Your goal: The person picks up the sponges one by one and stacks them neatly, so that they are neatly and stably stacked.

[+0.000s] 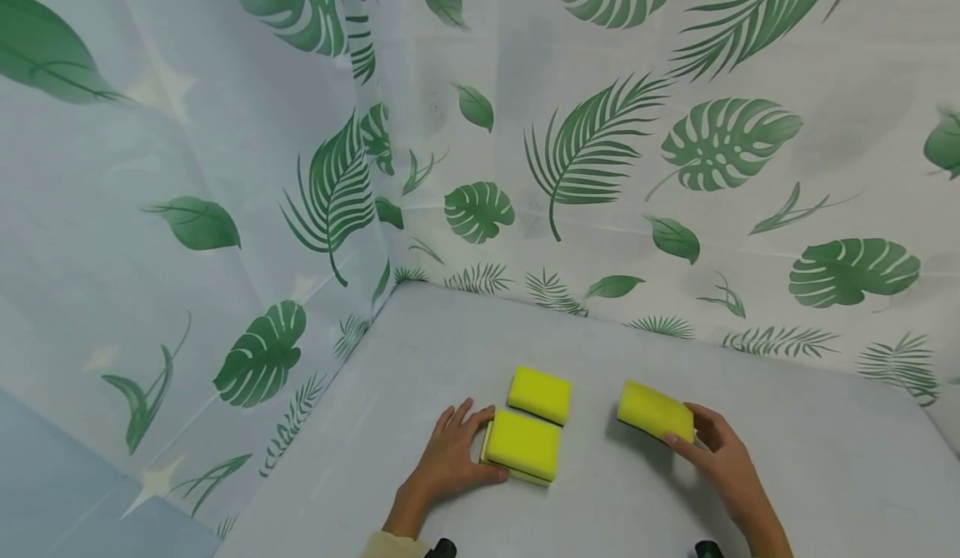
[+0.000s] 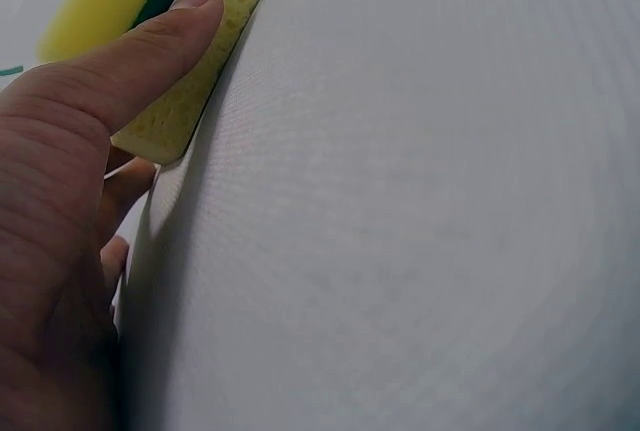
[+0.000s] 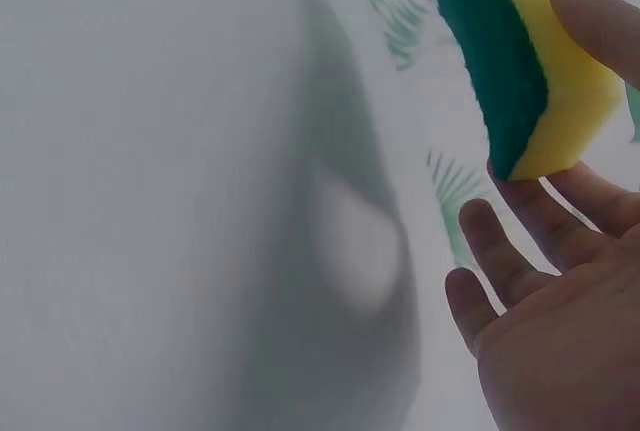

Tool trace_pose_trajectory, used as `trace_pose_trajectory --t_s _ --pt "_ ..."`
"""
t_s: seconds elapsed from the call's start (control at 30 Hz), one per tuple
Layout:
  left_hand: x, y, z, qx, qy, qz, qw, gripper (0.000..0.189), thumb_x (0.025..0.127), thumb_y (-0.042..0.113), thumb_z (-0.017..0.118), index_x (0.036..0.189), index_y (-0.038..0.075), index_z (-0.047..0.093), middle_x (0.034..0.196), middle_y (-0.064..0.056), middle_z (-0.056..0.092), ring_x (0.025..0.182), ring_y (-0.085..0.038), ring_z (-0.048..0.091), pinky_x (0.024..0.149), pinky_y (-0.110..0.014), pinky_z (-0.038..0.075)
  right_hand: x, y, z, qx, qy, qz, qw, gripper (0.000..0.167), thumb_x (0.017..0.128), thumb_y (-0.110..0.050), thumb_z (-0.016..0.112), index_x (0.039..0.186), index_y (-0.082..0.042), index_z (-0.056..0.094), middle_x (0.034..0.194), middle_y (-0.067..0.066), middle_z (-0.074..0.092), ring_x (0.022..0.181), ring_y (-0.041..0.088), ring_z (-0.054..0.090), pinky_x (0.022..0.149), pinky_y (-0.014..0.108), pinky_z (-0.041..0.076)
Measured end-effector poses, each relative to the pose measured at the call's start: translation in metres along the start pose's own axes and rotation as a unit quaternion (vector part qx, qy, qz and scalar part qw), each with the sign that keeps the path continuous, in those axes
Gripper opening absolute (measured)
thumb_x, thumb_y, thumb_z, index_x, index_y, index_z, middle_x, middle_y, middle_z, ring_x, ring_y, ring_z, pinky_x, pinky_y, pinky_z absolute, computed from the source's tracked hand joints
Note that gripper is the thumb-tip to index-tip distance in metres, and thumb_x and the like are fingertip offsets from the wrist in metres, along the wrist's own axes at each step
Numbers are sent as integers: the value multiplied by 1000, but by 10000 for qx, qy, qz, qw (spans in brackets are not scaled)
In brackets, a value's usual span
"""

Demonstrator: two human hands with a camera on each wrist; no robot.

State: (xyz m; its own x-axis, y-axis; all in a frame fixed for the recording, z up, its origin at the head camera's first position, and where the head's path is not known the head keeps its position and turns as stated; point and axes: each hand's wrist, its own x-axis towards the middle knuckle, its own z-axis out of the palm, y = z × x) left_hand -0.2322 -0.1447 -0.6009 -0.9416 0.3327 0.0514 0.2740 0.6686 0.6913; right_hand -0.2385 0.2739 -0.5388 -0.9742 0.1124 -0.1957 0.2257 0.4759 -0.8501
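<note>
Holding a sponge in each grip, the hands meet the white bench [image 1: 360, 391] at different levels. The right hand [image 1: 723, 450] pinches the held sponge [image 1: 651, 411] by its right end, thumb and fingertips parted only by that end; the outer two fingers stand free (right wrist view). The held sponge is raised off the bench, green face tilted toward it. Its long axis slants from far left to near right, so the free end points leftward from the grip, toward the bench's left edge.

Across a gap on that side lies the far sponge [image 1: 540, 394]. Just nearer the bench's near edge, the top sponge [image 1: 523, 443] rests on the lower sponge [image 2: 202, 73], their long axes running roughly left to right. The left hand [image 1: 448, 456] grips the lower sponge from its left end, thumb bent along the near side; whether the fingers also touch the top sponge cannot be told. The far sponge is nearer the left hand than the right.
</note>
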Motion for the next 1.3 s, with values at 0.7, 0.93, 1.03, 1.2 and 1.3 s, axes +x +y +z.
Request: trace_pose_trajectory --t_s 0.7,0.93,1.03,1.2,1.3 --pt "0 1 0 0 64 14 10000 99 79 61 86 160 19 48 166 -8 45 160 -33 25 131 -56 11 -25 -46 51 97 -71 -1618 9868 77 96 -33 83 153 1 44 155 24 48 144 50 42 113 77 36" --pt "0 1 -1 18 61 38 10000 100 80 62 86 161 18 47 167 -9 44 160 -33 26 131 -56 11 -29 -56 71 148 -152 -1741 9845 73 95 -30 85 148 1 47 151 23 51 141 49 46 114 78 33" --pt "0 2 -2 25 49 13 10000 100 79 62 85 161 18 47 167 -8 44 160 -33 25 131 -56 11 -31 -59 78 165 -216 -1740 9844 72 94 -30 85 147 0 48 150 22 52 140 47 47 115 77 31" --pt "0 2 -2 53 41 -10 10000 100 79 62 85 160 18 48 166 -5 45 160 -32 25 131 -55 11 -34 -61 91 221 -350 -1712 9844 70 93 -30 86 146 -4 49 150 19 54 139 44 50 117 76 30" --pt "0 3 -2 65 40 -41 10000 99 79 63 86 160 19 49 167 -5 45 160 -31 25 131 -55 11 -37 -63 99 194 -420 -1653 9852 71 92 -31 88 146 -5 49 150 18 54 140 44 49 118 75 29"
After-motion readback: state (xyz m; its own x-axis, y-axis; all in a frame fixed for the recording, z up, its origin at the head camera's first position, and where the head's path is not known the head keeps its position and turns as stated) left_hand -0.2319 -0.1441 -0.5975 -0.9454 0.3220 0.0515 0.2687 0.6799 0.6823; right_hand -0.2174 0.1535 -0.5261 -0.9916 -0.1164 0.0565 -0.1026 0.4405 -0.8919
